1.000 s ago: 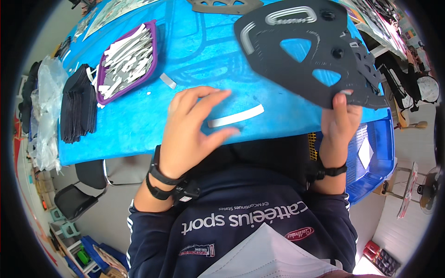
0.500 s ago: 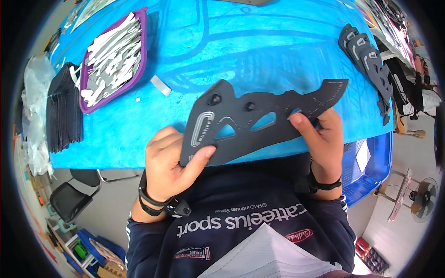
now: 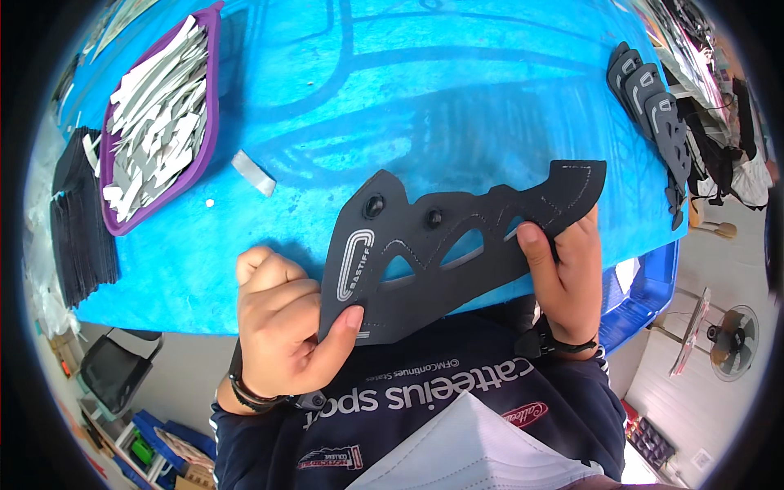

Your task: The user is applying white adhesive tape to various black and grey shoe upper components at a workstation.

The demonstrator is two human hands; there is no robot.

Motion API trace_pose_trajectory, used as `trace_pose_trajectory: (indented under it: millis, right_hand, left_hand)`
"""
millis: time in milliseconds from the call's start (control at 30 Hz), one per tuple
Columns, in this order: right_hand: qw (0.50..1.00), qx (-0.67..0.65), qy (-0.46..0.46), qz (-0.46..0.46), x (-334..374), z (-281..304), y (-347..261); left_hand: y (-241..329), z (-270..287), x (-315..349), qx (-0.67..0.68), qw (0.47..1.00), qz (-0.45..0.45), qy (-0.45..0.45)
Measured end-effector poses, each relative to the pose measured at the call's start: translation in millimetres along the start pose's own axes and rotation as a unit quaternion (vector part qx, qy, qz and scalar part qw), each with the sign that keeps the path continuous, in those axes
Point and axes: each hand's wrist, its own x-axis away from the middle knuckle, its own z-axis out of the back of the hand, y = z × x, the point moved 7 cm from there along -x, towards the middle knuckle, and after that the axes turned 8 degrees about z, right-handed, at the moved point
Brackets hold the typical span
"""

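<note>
Both my hands hold a flat dark grey stitched panel [image 3: 445,290] above the table's near edge. It has angular cut-outs, light stitch lines, two round black studs and a pale printed mark near its left end. My left hand [image 3: 282,322] pinches the lower left corner, thumb on top and the other fingers curled behind. My right hand [image 3: 565,273] grips the right part, its thumb beside a small cut-out and its fingers mostly hidden behind the panel.
A purple basket [image 3: 214,106] of white and grey strips stands on the blue table [image 3: 457,106], left. Beside it lies a dark stack [image 3: 82,237]. A loose grey strip [image 3: 253,173] lies nearer the middle. Similar panels [image 3: 653,98] overlap at far right; a blue crate [image 3: 645,286] sits below.
The panel sits a little lower in the picture, and my left hand has moved down and left with it. The view has shifted, so the basket appears farther left. Both grips stay on the panel.
</note>
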Motion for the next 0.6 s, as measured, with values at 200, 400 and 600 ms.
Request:
trace_pose_trajectory:
  millis: [200,400,600]
  right_hand:
    - [1.000,-0.011,-0.009,-0.005,1.4,-0.7,-1.5]
    - [1.000,0.001,-0.027,-0.006,-0.7,-3.3,-0.5]
    - [1.000,0.011,-0.013,0.007,-1.2,-1.9,-1.6]
  left_hand:
    - [0.7,-0.3,1.1,0.012,1.000,-0.011,0.004]
    - [0.7,-2.2,0.2,0.004,1.000,-0.002,-0.004]
    - [0.5,-3.3,-0.8,-0.006,1.000,0.013,0.002]
